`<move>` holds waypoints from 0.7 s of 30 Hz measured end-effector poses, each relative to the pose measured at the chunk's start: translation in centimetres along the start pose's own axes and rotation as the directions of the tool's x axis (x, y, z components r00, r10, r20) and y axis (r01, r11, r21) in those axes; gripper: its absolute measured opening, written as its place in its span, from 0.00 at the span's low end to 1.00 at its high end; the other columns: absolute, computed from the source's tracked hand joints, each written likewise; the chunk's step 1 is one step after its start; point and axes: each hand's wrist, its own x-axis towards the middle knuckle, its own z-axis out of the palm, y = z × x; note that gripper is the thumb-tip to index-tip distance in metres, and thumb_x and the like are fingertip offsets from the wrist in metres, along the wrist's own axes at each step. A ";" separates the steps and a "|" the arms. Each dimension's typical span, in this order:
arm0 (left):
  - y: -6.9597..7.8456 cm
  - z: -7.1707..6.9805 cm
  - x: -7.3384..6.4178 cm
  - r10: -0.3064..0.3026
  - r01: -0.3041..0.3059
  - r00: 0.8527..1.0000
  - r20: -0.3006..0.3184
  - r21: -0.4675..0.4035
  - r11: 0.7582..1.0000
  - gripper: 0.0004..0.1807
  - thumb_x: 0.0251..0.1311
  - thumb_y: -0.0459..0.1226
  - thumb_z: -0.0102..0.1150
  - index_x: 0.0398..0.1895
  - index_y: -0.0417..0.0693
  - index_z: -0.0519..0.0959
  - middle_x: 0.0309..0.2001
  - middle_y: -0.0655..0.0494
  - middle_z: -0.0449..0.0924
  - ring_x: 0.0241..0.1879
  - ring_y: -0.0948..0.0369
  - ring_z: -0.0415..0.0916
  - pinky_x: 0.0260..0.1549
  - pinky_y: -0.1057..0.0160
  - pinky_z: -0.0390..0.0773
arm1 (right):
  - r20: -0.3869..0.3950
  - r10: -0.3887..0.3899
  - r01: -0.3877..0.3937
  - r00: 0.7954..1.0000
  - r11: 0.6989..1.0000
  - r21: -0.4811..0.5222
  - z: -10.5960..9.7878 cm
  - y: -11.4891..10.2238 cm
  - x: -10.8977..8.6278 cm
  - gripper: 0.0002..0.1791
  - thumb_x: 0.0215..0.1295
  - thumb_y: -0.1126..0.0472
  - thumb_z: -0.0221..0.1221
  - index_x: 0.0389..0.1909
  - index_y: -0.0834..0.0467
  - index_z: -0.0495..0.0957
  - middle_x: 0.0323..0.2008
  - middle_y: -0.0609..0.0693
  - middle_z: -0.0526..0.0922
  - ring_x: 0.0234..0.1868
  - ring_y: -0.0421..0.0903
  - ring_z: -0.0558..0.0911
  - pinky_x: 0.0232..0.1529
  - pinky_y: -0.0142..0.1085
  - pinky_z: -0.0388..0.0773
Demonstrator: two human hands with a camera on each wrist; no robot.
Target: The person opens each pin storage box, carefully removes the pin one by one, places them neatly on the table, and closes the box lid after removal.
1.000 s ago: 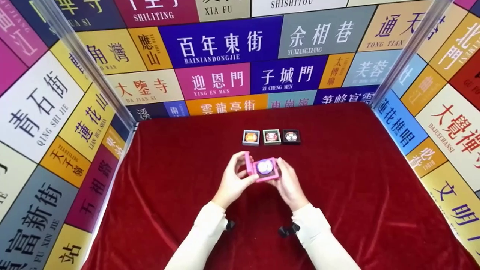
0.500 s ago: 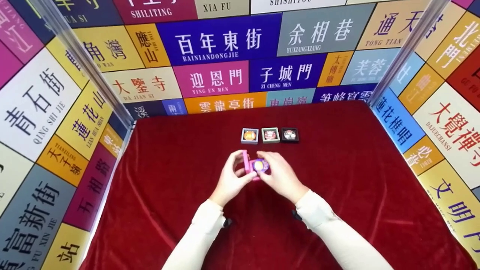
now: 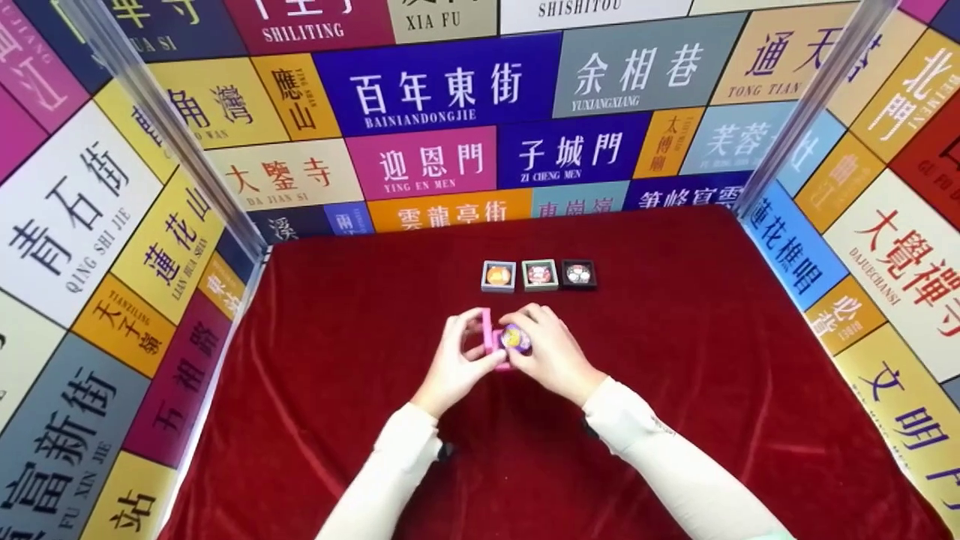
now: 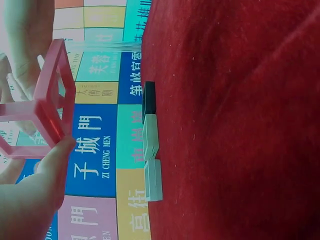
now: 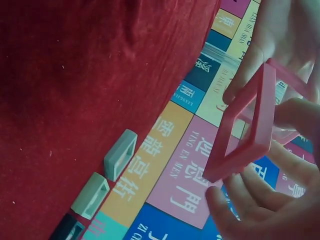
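My left hand (image 3: 456, 358) holds a pink square display case (image 3: 487, 330) that is folded open, one half standing upright. In the left wrist view, the thumb presses against the pink frame (image 4: 52, 117), whose middle is see-through. Close on the right, my right hand (image 3: 553, 351) pinches a round purple and yellow badge (image 3: 514, 337) between thumb and fingers at the case's other half. Whether the badge touches the case cannot be made out. In the right wrist view, the pink frame (image 5: 265, 120) stands tilted beside my right fingers, and the badge is hidden.
Three small square cases stand in a row beyond the hands: a grey-blue one (image 3: 498, 277), a pale green one (image 3: 540, 275) and a black one (image 3: 579, 274), each with a round piece inside. Red velvet cloth (image 3: 337, 315) covers the table. Sign-covered walls (image 3: 450, 82) close in the back and sides.
My right hand has left the case's right edge and moved left over it, and now pinches the badge, which has tilted. My left hand keeps its grip on the case, shifted slightly left.
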 end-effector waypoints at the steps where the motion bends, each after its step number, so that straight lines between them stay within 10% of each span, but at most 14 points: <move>1: 0.0 -0.4 0.1 -0.014 0.014 1.000 0.009 0.026 1.000 0.39 0.64 0.28 0.76 0.76 0.40 0.69 0.58 0.42 0.70 0.61 0.44 0.75 0.60 0.51 0.83 | -0.006 0.013 -0.013 1.000 1.000 0.017 -0.1 0.1 0.0 0.24 0.59 0.64 0.76 0.57 0.60 0.85 0.49 0.55 0.82 0.49 0.55 0.79 0.49 0.51 0.79; 8: 0.4 -4.5 2.0 -0.092 0.062 0.992 0.084 0.305 0.950 0.36 0.64 0.26 0.69 0.77 0.45 0.74 0.45 0.45 0.80 0.44 0.54 0.82 0.45 0.57 0.88 | -0.069 0.116 -0.113 0.991 0.992 0.055 -1.6 3.4 -1.2 0.23 0.58 0.65 0.75 0.56 0.61 0.85 0.49 0.57 0.82 0.50 0.57 0.79 0.54 0.51 0.78; 13: 0.2 -6.2 3.4 0.005 -0.066 0.993 0.117 0.522 0.851 0.29 0.66 0.24 0.65 0.70 0.48 0.83 0.43 0.45 0.83 0.42 0.51 0.81 0.46 0.51 0.85 | -0.013 0.183 -0.183 0.983 0.983 -0.015 -1.9 7.1 -3.8 0.24 0.55 0.67 0.75 0.54 0.62 0.84 0.47 0.57 0.83 0.48 0.58 0.80 0.50 0.52 0.79; 21: -1.7 -6.7 5.2 0.109 -0.118 0.993 0.051 0.596 0.794 0.10 0.65 0.25 0.73 0.48 0.39 0.90 0.43 0.46 0.88 0.46 0.49 0.85 0.53 0.46 0.82 | 0.064 0.271 -0.262 0.960 0.958 -0.116 -1.8 10.8 -6.7 0.23 0.54 0.69 0.75 0.52 0.64 0.84 0.46 0.58 0.84 0.46 0.61 0.80 0.48 0.55 0.81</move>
